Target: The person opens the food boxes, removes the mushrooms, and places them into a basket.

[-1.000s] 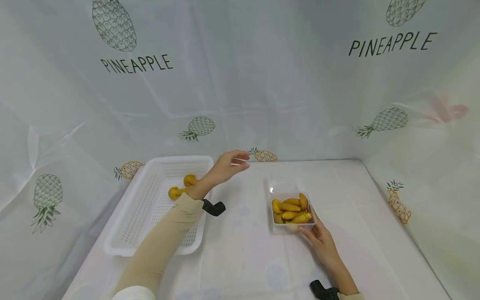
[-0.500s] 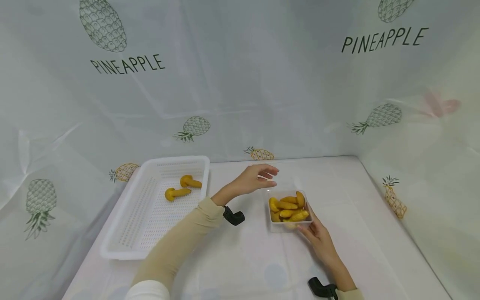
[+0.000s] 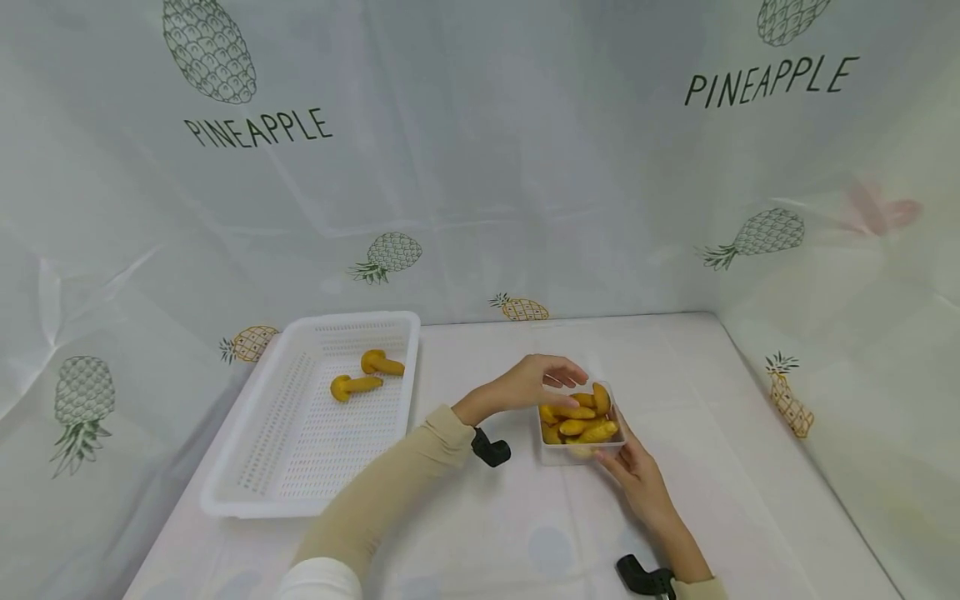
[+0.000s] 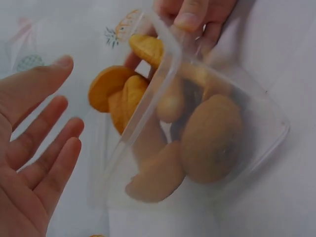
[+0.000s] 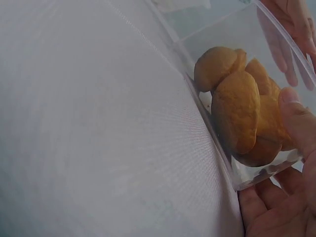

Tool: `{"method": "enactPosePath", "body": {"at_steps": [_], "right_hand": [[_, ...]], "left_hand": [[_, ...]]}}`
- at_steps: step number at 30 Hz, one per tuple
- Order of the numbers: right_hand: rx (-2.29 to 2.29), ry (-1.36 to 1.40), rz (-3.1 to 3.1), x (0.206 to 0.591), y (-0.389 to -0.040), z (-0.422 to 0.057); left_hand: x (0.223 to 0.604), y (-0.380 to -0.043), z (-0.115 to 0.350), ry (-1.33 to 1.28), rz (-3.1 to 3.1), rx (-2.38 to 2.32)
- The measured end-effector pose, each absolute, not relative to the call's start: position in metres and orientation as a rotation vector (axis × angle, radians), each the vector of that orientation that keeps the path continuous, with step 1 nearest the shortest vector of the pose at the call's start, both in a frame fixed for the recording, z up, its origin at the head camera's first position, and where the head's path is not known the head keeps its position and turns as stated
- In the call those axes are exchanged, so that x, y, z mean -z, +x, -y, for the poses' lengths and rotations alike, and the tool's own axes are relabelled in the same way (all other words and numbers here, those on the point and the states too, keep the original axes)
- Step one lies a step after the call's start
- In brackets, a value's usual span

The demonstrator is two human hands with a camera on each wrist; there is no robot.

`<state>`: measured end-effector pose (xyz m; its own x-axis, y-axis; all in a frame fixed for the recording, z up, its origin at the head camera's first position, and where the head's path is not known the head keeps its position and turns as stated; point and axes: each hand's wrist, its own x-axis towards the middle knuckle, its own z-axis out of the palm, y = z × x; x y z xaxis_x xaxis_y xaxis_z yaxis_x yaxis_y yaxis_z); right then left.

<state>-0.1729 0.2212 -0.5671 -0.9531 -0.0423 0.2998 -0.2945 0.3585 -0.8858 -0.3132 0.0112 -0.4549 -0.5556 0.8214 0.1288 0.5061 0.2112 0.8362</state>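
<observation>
A clear plastic box (image 3: 558, 455) filled with several yellow-brown mushrooms (image 3: 588, 429) stands on the table. My right hand (image 3: 643, 487) grips its right side; in the right wrist view the thumb (image 5: 296, 111) lies on one wall and the fingers curl round the bottom corner. My left hand (image 3: 534, 385) hovers over the box's left back part, partly covering it in the head view. From the left wrist view, that hand's fingers (image 4: 54, 173) are spread and relaxed beside the box, holding nothing.
At the left a white perforated basket (image 3: 213, 492) holds two mushrooms, one nearer (image 3: 356, 386) and one farther back (image 3: 381, 363). A white cloth (image 3: 480, 533) covers the table. Pineapple-printed sheeting (image 3: 480, 167) hangs behind and at the sides.
My left hand has moved right and toward me, from beside the basket to over the box. The right hand stays on the box. The camera has shifted slightly.
</observation>
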Motion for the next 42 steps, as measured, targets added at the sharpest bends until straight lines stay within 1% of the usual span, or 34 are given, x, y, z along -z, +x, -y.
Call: {"method": "enactPosePath", "body": {"at_steps": [7, 15, 22, 29, 34, 42], "right_hand": [[-1.657, 0.337, 2.367, 0.566, -0.172, -0.222], [-1.711, 0.306, 2.381, 0.567, -0.171, -0.222], [-1.724, 0.339, 2.342, 0.568, -0.172, -0.222], [-1.714, 0.316, 2.362, 0.568, -0.172, -0.221], [-1.700, 0.296, 2.382, 0.568, -0.171, -0.220], [-1.688, 0.310, 2.379, 0.567, -0.173, -0.221]], "left_hand": [[0.465, -0.306, -0.025, 1.215, -2.200, -1.258], [0.475, -0.299, -0.038, 1.296, -2.319, -1.175], [0.479, -0.293, -0.050, 1.364, -2.473, -1.059], [0.486, -0.292, -0.051, 1.404, -2.585, -0.993], [0.486, -0.292, -0.051, 1.386, -2.607, -0.984], [0.487, -0.292, -0.051, 1.437, -2.648, -0.952]]}}
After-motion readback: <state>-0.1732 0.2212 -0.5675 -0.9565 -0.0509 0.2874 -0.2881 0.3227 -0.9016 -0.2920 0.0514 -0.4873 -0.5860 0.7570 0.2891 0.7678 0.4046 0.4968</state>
